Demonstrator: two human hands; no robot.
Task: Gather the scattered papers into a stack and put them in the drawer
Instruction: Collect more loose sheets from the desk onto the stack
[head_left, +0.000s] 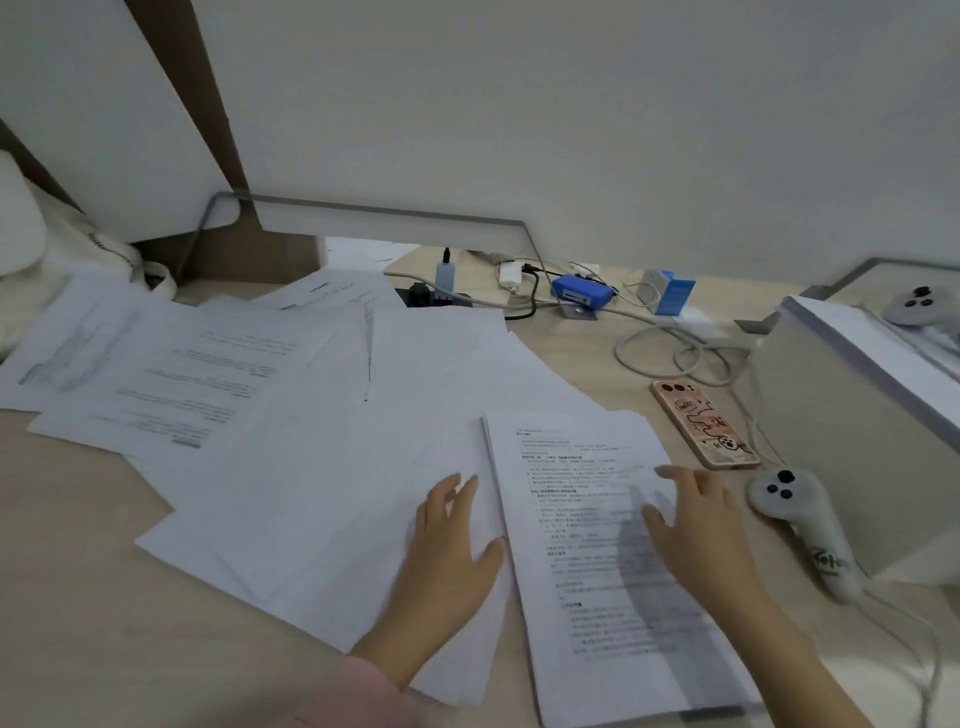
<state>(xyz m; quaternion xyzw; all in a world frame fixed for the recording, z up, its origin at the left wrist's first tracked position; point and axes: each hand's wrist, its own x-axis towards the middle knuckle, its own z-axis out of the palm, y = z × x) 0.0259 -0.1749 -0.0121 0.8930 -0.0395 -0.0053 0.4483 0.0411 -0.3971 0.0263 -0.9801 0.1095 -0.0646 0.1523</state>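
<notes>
White paper everywhere: loose sheets (291, 415) fan across the pale wooden desk (78, 597) from the far left up to a neater stack (587, 597) at the near right, and both hands are down there. Here's the danger: those sheets overlap at all angles, so a sweep from one side may catch only the top ones, while those beneath skid, crease or slide off the near edge. Watch the right side too, where the phone (701, 423) in its pink case and the white controller (800, 525) lie just beside the stack. A careless push could shove them along or wedge a sheet under them. No open drawer shows, only a white box (841, 441) at the right, so I cannot tell where the stack will go. Now the hands. The left hand (447, 551) lies palm down, fingers straight and slightly spread, on the loose sheets just left of the stack, gripping nothing. The right hand (701, 535) is flat too, fingers straight over the stack's right half. Its shadow makes actual contact hard to call, and it grasps nothing.
</notes>
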